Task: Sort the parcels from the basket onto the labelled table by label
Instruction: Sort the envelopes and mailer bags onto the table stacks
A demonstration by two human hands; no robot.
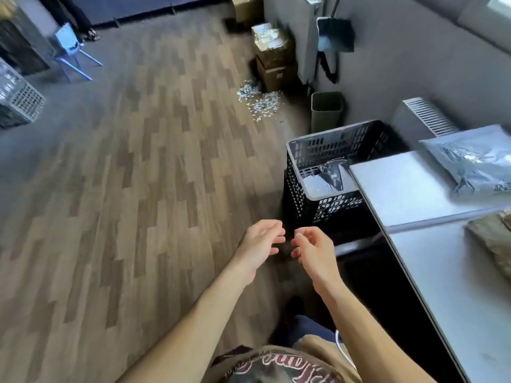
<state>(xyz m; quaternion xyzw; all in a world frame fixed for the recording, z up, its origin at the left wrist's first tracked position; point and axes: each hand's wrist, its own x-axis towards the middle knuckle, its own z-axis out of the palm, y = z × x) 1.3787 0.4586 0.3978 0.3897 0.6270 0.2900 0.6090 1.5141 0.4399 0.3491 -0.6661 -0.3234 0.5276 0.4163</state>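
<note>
The table [401,189] hides part of the basket [297,194] (the grey parcel [478,158] is cut off rightward).

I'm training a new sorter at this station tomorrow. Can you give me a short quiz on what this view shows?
1. True or false: the left hand and the right hand hold nothing.
2. Where does the basket stand? A) on the table B) beside the table C) next to the blue chair
3. Missing word: the parcel on the table nearest the basket is ___ in colour.
Key: 1 true; 2 B; 3 grey.
</note>
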